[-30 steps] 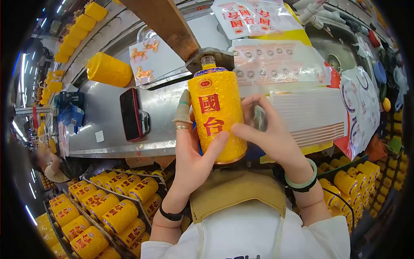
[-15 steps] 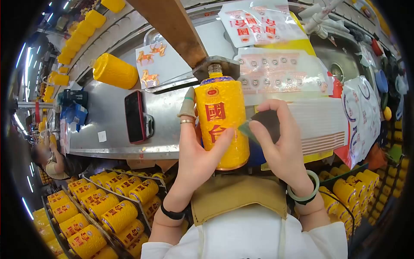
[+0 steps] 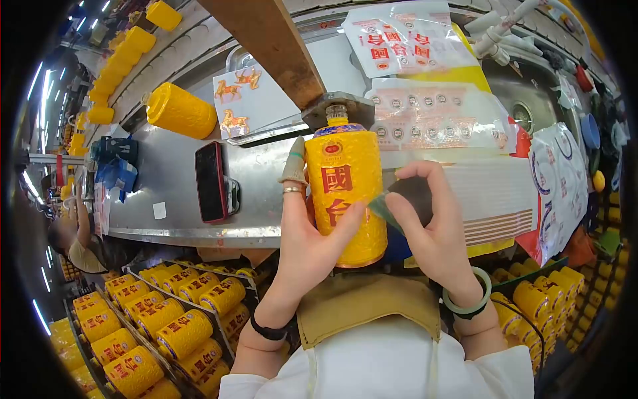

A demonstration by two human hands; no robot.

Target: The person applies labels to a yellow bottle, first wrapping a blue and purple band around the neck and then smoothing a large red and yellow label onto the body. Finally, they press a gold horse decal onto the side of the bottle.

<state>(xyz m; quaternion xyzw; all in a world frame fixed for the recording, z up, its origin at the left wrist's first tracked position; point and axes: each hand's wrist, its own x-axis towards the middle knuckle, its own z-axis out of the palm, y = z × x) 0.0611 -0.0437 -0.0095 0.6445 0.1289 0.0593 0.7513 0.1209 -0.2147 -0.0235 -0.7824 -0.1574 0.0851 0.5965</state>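
My left hand [image 3: 307, 243] grips a yellow textured bottle [image 3: 347, 189] with red characters on its front, held upright before my chest. The thumb lies across the lower character; a ring and a fingertip cover show on that hand. My right hand [image 3: 435, 229] is beside the bottle's right side, pinching a small dark green card or scraper [image 3: 385, 207] whose edge touches the bottle. The bottle's neck sits under a metal plate [image 3: 339, 106] at the end of a wooden beam [image 3: 266, 40].
Sticker sheets [image 3: 432, 113] lie on the steel table [image 3: 166, 179], with a red phone [image 3: 211, 181], a lying yellow bottle [image 3: 181, 110] and a horse sticker sheet [image 3: 242, 100]. Crates of yellow bottles [image 3: 166, 312] stand lower left and lower right. A person [image 3: 73, 239] works at left.
My right hand drew back from the bottle's side and now pinches the dark green card against its edge. The bottle shifted slightly right and down in view.
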